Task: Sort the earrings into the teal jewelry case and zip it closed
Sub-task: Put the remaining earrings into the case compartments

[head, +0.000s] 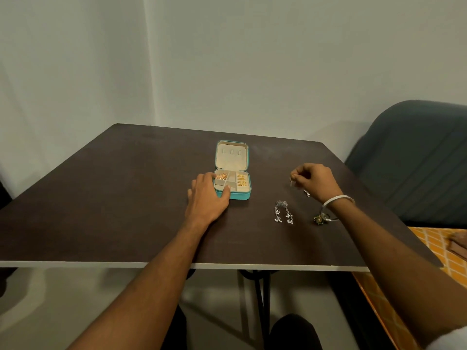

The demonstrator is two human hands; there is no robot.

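The teal jewelry case (243, 195) lies open on the dark table (113, 198), its cream lid upright. Gold earrings (241, 180) fill the right compartment and a rose-gold pair (221, 176) sits at the upper left. My left hand (207, 198) rests flat against the case's left front corner, thumb on its front edge. My right hand (316, 181) hovers to the right of the case and pinches a small silver earring (291, 182). A second small silver piece (307, 193) lies under that hand. A pair of long silver pearl-drop earrings (283, 212) lies on the table.
A green and gold ring-like piece (320, 219) lies beside my right wrist, which wears a white bangle (337, 199). A dark grey chair (417, 162) stands at the right. An orange patterned cloth (439, 251) lies past the table's right edge.
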